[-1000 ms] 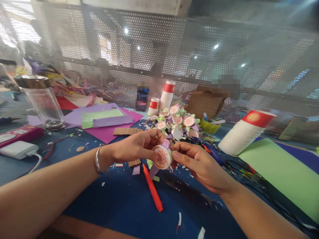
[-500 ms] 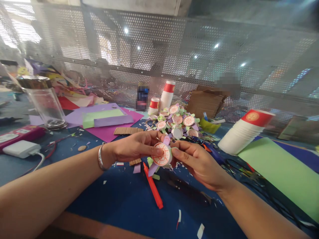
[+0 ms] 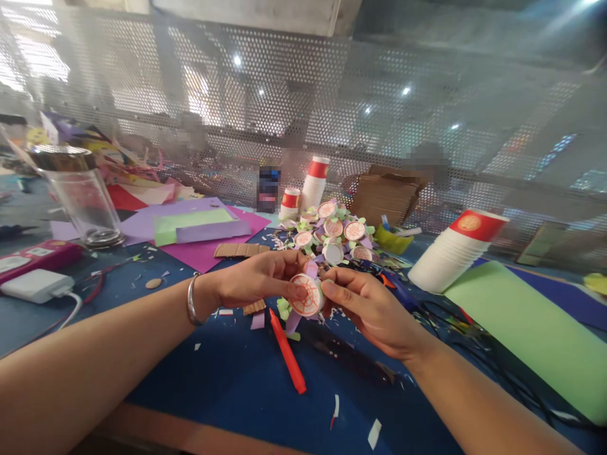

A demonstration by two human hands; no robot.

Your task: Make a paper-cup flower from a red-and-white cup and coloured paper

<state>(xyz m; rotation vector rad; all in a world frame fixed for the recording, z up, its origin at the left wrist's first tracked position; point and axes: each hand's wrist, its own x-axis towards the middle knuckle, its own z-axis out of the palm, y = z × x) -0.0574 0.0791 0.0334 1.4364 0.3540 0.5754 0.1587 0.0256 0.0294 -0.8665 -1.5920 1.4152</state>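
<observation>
My left hand (image 3: 265, 278) grips a round white disc with a red drawing (image 3: 307, 296), thumb on its face. Lilac and green paper strips stick out from the disc's rim. At the disc's right edge my right hand (image 3: 363, 300) is closed, thumb and fingers pinching its side. Below the disc lies a red marker (image 3: 288, 354) on the blue table (image 3: 227, 392). Behind my hands is a heap of similar discs with paper strips (image 3: 334, 230).
Paper cup stacks (image 3: 455, 253) lean at the right beside green paper (image 3: 526, 328) and dark cables. A glass jar (image 3: 85, 202), a purple power strip (image 3: 40, 256) and coloured paper lie left. Cardboard (image 3: 386, 196) leans against the mesh screen behind.
The view has shifted slightly, so most things appear a little further left. Both hands keep their hold on the disc, which has tilted slightly.
</observation>
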